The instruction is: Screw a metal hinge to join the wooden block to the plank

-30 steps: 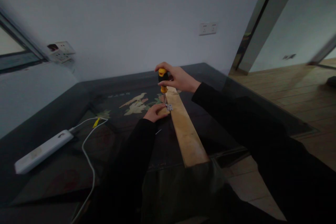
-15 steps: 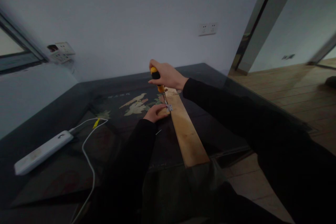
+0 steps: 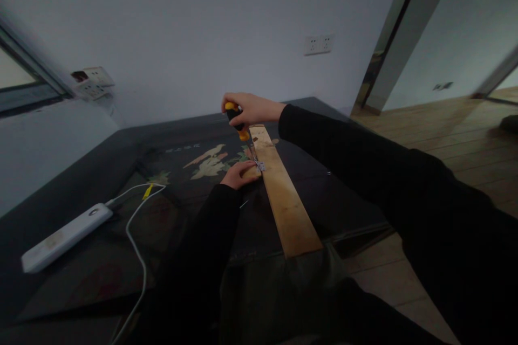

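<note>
A long wooden plank (image 3: 285, 199) lies on a dark table (image 3: 101, 172), its near end over the table's front edge. A small metal hinge (image 3: 260, 165) sits on the plank's left edge. My right hand (image 3: 251, 108) is closed round the yellow-and-black handle of a screwdriver (image 3: 239, 125), which leans to the left with its tip down at the hinge. My left hand (image 3: 238, 173) rests with curled fingers against the plank's left edge beside the hinge, pressing it.
A white power strip (image 3: 60, 237) with a white cable (image 3: 135, 242) lies at the table's left. The tabletop bears a painted bird-and-flower design (image 3: 206, 161). Wall sockets (image 3: 319, 43) are behind. Wooden floor (image 3: 445, 135) and a doorway lie to the right.
My right hand has shifted left and slightly up, so the screwdriver, upright before, now leans left with its tip still at the hinge. My left hand has stayed put.
</note>
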{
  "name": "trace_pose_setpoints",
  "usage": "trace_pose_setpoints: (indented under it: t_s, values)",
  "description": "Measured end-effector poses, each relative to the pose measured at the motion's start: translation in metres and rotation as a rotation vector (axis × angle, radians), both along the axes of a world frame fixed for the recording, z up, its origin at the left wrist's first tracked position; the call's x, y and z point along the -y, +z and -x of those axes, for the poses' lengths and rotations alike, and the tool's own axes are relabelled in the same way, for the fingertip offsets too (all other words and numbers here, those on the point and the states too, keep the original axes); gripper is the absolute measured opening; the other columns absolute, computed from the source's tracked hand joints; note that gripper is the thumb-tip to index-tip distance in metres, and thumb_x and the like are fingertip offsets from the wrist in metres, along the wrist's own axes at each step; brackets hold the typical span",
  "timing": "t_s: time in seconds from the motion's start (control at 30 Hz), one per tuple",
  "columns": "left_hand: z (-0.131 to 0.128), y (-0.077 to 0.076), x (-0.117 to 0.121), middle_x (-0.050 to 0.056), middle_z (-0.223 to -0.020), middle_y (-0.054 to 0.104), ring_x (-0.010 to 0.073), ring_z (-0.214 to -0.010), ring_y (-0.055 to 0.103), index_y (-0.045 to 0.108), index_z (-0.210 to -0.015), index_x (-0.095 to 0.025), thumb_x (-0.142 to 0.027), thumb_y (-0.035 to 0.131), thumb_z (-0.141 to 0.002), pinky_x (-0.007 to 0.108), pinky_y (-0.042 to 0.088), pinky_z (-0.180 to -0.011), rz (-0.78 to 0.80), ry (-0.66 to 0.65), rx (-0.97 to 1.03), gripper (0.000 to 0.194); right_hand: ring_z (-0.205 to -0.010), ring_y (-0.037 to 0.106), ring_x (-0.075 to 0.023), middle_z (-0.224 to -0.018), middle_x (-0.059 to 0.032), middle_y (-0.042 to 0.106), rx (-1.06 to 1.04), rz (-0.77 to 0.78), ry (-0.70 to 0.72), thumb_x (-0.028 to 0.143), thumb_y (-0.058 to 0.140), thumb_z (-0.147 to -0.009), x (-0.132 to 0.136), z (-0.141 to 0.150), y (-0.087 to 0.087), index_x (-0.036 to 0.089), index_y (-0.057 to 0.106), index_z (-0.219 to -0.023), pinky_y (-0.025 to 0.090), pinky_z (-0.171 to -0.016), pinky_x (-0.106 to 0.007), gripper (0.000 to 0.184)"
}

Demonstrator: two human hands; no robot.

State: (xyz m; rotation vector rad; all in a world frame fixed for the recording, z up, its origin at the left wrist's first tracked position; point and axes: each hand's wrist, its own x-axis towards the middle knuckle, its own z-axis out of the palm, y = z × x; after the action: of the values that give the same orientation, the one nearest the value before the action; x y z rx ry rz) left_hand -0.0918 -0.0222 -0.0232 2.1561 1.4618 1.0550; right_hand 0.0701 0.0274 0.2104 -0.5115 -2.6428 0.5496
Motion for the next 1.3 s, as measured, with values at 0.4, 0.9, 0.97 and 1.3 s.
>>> trace_pose_setpoints:
  t_s: [0.4,0.9,0.97,1.3]
  values:
    - [0.001,-0.002,-0.001,0.012,-0.123,0.064,0.028,-0.117,0.058,0.065,-0.118,-0.019,-0.036,0.076,-0.071,0.047,0.041,-0.105,-0.024,0.009,-0.026,0.051,-0.085,0.058,-0.0157,-0.106,-0.0091,0.062,-0.091,-0.058,-0.086,0.016,0.065,-0.078,0.002,0.016,-0.006,0.012,0.059,-0.104,0.046,-0.073,-0.027,0.027]
    - [-0.003,0.009,0.003,0.012,-0.123,0.065,0.0303,-0.117,0.058,0.066,-0.117,-0.019,-0.037,0.077,-0.068,0.049,0.041,-0.105,0.001,-0.005,-0.039,0.053,-0.09,0.064,-0.0219,-0.101,-0.0158,0.066,0.129,-0.351,-0.187,0.03,0.067,-0.081,-0.006,0.028,0.012,0.008,0.064,-0.105,0.047,-0.073,-0.029,0.032]
    - [-0.003,0.009,0.003,0.012,-0.122,0.065,0.0305,-0.117,0.057,0.066,-0.117,-0.02,-0.037,0.077,-0.068,0.049,0.041,-0.104,0.002,0.001,-0.035,0.053,-0.087,0.064,-0.0205,-0.102,-0.0148,0.067,0.116,-0.321,-0.196,0.028,0.067,-0.079,-0.006,0.03,0.011,0.01,0.065,-0.103,0.047,-0.071,-0.028,0.03]
    - [-0.002,0.005,0.002,0.013,-0.124,0.064,0.0311,-0.119,0.057,0.066,-0.117,-0.018,-0.038,0.076,-0.07,0.05,0.04,-0.106,0.0,0.004,-0.037,0.052,-0.064,0.064,-0.0103,-0.083,-0.0035,0.068,0.379,0.205,-0.106,0.01,0.07,-0.075,0.007,0.019,0.043,0.006,0.061,-0.115,0.053,-0.062,-0.023,0.041]
